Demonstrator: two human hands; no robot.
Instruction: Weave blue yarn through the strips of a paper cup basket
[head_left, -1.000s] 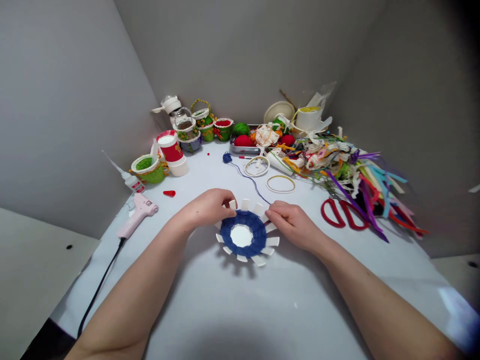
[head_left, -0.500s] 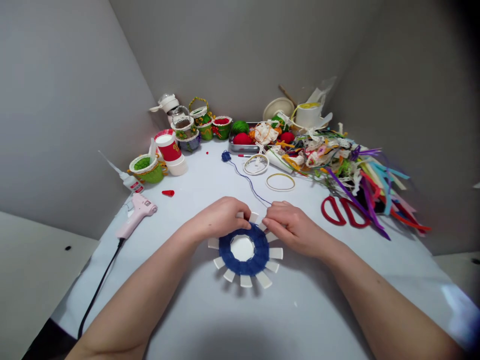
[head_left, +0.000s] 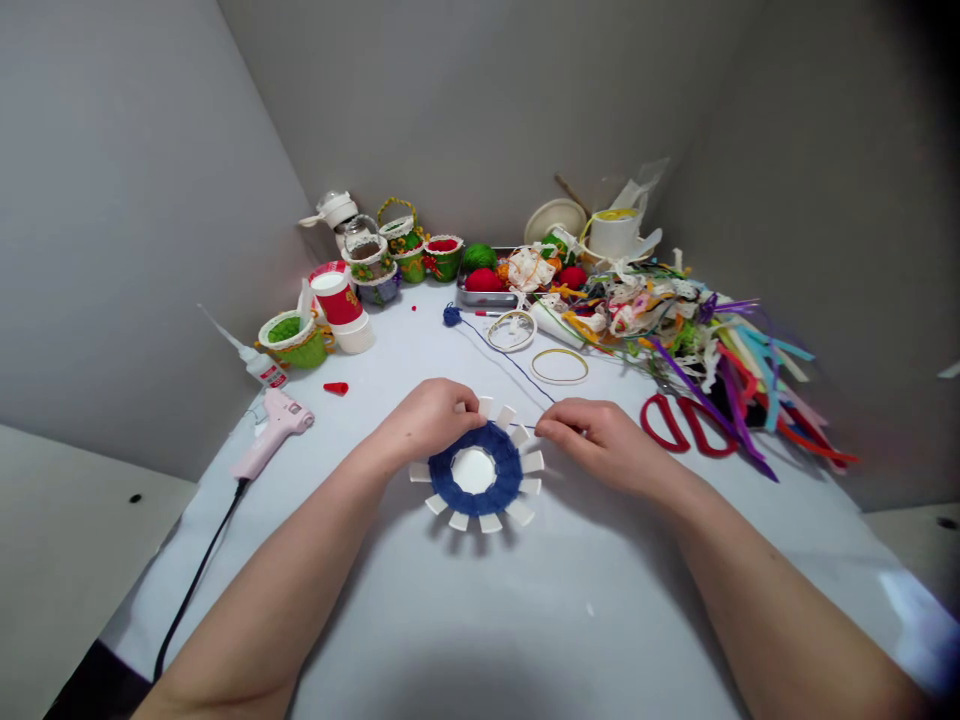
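The left hand [head_left: 436,420] pinches a blue-woven, white-tabbed ring [head_left: 448,487] by its far edge, above mid-desk; the right hand's [head_left: 604,440] fingers grip blue yarn [head_left: 451,316] just beside it, scissors [head_left: 703,430] well apart at right.

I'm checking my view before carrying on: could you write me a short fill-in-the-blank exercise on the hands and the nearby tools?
1. The left hand holds a round piece woven with dark-blue yarn, its flat tabs coloured ____.
2. The right hand holds a thin blue yarn strand; the scissors beyond it have ____ looped handles.
3. The pale-pink plastic glue gun lies on the person's ____ side.

Missing words: white; red; left.
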